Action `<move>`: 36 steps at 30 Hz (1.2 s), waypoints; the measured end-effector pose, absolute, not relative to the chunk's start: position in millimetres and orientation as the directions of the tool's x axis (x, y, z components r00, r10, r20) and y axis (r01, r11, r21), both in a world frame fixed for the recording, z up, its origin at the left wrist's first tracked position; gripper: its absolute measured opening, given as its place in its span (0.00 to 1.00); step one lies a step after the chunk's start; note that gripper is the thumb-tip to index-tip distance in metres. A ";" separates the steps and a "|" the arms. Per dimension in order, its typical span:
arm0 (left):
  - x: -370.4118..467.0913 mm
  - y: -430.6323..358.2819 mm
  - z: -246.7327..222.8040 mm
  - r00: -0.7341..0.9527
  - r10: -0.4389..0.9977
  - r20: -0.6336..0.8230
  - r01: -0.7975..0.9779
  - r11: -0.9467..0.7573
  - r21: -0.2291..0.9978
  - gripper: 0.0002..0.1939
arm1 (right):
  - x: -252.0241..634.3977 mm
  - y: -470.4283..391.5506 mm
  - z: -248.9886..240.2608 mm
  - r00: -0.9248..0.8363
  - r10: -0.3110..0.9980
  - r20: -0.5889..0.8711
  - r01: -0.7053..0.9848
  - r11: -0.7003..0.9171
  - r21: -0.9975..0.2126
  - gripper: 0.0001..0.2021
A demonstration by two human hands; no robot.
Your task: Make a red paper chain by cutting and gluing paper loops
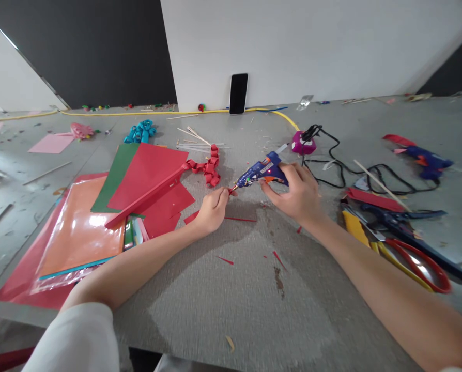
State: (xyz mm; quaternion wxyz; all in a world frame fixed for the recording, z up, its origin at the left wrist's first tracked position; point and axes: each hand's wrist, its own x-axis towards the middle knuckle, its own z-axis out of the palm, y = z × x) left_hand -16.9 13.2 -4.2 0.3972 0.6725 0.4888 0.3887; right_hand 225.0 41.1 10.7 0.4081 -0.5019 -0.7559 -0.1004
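Left hand, head view: the left hand (pixel 213 206) was pinched closed, thumb and fingertips on a small red piece (pixel 232 191), mostly hidden by the fingers; its exact shape could not be told.
Right hand: the right hand (pixel 298 191) was wrapped around the handle of a blue glue gun (pixel 266 166), which pointed down towards the left fingertips.
Nozzle: its tip was right at the red piece, above the grey table (pixel 231 305); whether they touched, or glue was flowing, could not be seen.
Step in hand: probably applying glue to the red piece.
Next move: it seemed to call for a steady pinch, a small dab, and fingers kept off the hot tip.
Red chain: a folded red chain (pixel 211 168) lay beyond the left hand, near the red sheets (pixel 149 175).
Right side: red-handled scissors (pixel 422 263) and a second glue gun (pixel 428 161) lay beyond the right forearm.
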 end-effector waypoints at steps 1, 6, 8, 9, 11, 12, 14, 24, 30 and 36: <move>-16.9 13.4 -4.6 0.217 0.967 0.131 0.345 -0.201 0.917 0.24 | 224.9 40.7 11.0 -0.165 0.678 0.717 0.840 0.477 -0.258 0.17; -17.1 14.1 -7.2 0.216 0.968 0.129 0.332 -0.197 0.922 0.24 | 225.7 39.5 11.5 -0.174 0.678 0.715 0.840 0.481 -0.252 0.17; -17.4 13.9 -7.5 0.217 0.967 0.136 0.328 -0.204 0.922 0.23 | 226.0 39.1 11.7 -0.181 0.673 0.717 0.839 0.486 -0.244 0.17; -17.5 13.7 -7.1 0.217 0.966 0.140 0.329 -0.207 0.921 0.23 | 226.1 39.0 11.8 -0.185 0.670 0.719 0.839 0.489 -0.240 0.17; -17.5 13.3 -5.5 0.219 0.965 0.148 0.342 -0.217 0.914 0.23 | 226.1 38.9 12.0 -0.184 0.672 0.718 0.840 0.487 -0.241 0.17; -17.3 13.1 -4.5 0.222 0.963 0.154 0.357 -0.227 0.906 0.22 | 226.0 38.9 12.1 -0.180 0.675 0.716 0.841 0.483 -0.244 0.17; -16.5 12.7 -2.7 0.231 0.956 0.180 0.405 -0.263 0.876 0.17 | 225.9 38.9 12.2 -0.172 0.682 0.710 0.841 0.477 -0.254 0.16; -15.9 16.0 -8.1 0.243 0.918 0.315 0.437 -0.393 0.809 0.10 | 227.5 39.6 9.7 -0.183 0.662 0.727 0.828 0.503 -0.249 0.17; -16.1 16.7 -9.7 0.249 0.915 0.316 0.436 -0.398 0.807 0.10 | 228.1 39.7 8.7 -0.172 0.674 0.719 0.825 0.497 -0.269 0.17; -16.0 17.2 -10.0 0.247 0.911 0.330 0.426 -0.408 0.807 0.11 | 229.7 40.6 8.5 -0.182 0.667 0.723 0.821 0.508 -0.262 0.17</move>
